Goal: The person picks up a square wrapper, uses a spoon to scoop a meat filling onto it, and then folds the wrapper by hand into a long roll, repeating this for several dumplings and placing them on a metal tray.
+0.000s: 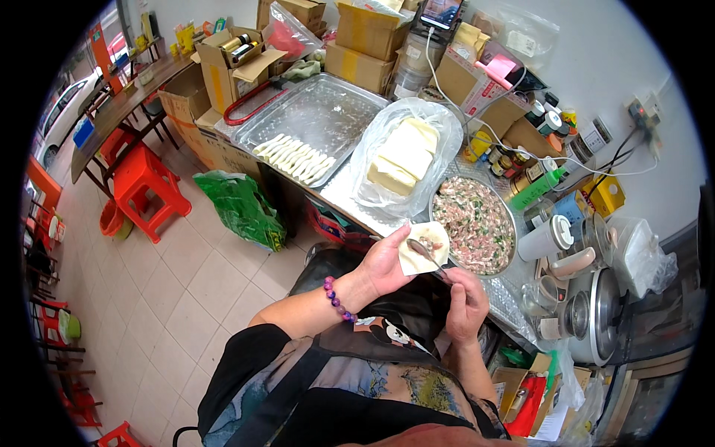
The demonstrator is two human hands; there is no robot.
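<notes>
My left hand (385,262), with a purple bead bracelet at its wrist, holds a pale dough wrapper (410,264) across its fingers. Pinched in my right hand (467,302) is the handle of a metal spoon (419,248), whose bowl rests on the wrapper beside a small dab of meat filling. Just past my hands stands a round bowl full of minced meat (475,222) flecked with green. Left of that bowl, a stack of wrappers (406,153) lies in a clear plastic bag. Folded dough pieces (294,159) line the near side of a metal tray (328,104).
Spice jars (508,160), a white lidded cup (545,238) and glass jars (540,295) crowd the right side. Cardboard boxes (365,45) and a propped phone (441,13) stand at the back. A green bag (240,208) and red stools (149,186) are on the tiled floor.
</notes>
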